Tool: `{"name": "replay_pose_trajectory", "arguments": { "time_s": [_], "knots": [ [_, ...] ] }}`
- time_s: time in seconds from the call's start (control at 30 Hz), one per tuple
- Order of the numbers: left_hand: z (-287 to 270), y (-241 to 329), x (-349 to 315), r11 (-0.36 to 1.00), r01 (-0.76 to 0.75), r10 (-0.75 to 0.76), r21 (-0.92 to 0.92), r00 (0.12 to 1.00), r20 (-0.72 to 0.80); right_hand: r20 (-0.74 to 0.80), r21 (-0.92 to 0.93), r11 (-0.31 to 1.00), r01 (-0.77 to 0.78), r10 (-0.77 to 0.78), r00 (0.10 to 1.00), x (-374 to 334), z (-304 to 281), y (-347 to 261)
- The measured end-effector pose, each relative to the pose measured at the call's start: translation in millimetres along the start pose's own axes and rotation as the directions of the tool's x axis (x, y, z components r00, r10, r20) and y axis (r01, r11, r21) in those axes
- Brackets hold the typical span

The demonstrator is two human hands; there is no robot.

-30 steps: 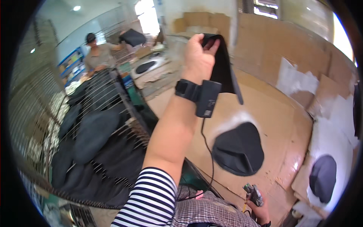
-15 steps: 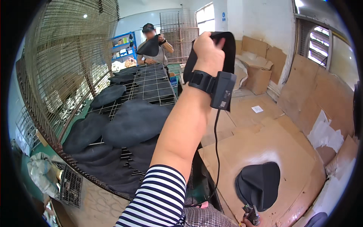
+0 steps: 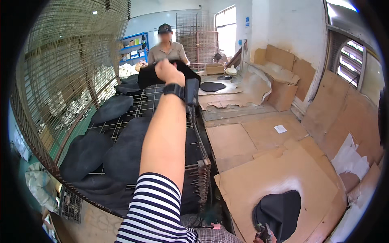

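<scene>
My left hand (image 3: 168, 72), on an outstretched arm with a striped sleeve, is closed on a flexible black sheet piece (image 3: 148, 77). It holds the piece over the far part of a wire rack (image 3: 117, 131), where several similar dark pieces lie flat. My right hand (image 3: 274, 238) shows only in part at the lower edge. Its fingers are wrapped round a small metal tool that looks like a spray gun (image 3: 264, 232). Just beyond it, a stack of black sheet pieces (image 3: 279, 212) lies on brown cardboard (image 3: 235, 188).
Tall wire racks (image 3: 77, 48) stand tilted along the left. A co-worker (image 3: 166, 50) in a cap stands beyond the rack. Another black piece (image 3: 212, 86) lies on the far bench by a cardboard box (image 3: 214, 69). Cardboard sheets (image 3: 324, 97) line the right wall.
My left hand has swung left with the black piece, from above the cardboard to above the rack. The co-worker no longer visibly holds up a dark piece. My right hand stays low.
</scene>
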State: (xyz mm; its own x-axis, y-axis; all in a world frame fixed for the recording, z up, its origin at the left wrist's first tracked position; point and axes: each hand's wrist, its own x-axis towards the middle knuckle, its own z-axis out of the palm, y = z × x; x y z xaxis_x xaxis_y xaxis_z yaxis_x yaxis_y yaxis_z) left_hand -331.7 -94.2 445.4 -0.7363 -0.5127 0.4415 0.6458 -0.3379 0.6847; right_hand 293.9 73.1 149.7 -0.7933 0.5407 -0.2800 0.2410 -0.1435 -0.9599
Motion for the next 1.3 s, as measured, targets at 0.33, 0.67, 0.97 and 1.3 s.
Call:
{"name": "replay_pose_trajectory", "arguments": {
  "time_s": [0.33, 0.67, 0.97, 1.3],
  "knots": [
    [-80.8, -84.4, -66.2, 0.218, 0.266, -0.520, 0.939, 0.846, -0.120, 0.031, -0.131, 0.991, -0.017, 0.021, 0.999, 8.3, -8.3, 5.4],
    [-44.9, -49.5, -104.6, 0.606, 0.743, -0.777, -0.284, 0.478, -0.410, -0.120, 0.162, 0.844, -0.511, 0.530, 0.839, -28.3, -38.0, 73.6],
    [-53.0, -95.6, -106.0, 0.760, 0.631, -0.567, 0.158, 0.761, -0.315, -0.234, -0.007, 0.940, -0.340, 0.329, 0.915, -52.8, -62.5, 102.7],
    [-86.4, -128.1, -62.6, 0.632, 0.319, -0.306, 0.706, 0.940, -0.151, -0.171, 0.088, 0.947, -0.310, 0.321, 0.932, -27.9, -46.8, 81.9]
  ]
}}
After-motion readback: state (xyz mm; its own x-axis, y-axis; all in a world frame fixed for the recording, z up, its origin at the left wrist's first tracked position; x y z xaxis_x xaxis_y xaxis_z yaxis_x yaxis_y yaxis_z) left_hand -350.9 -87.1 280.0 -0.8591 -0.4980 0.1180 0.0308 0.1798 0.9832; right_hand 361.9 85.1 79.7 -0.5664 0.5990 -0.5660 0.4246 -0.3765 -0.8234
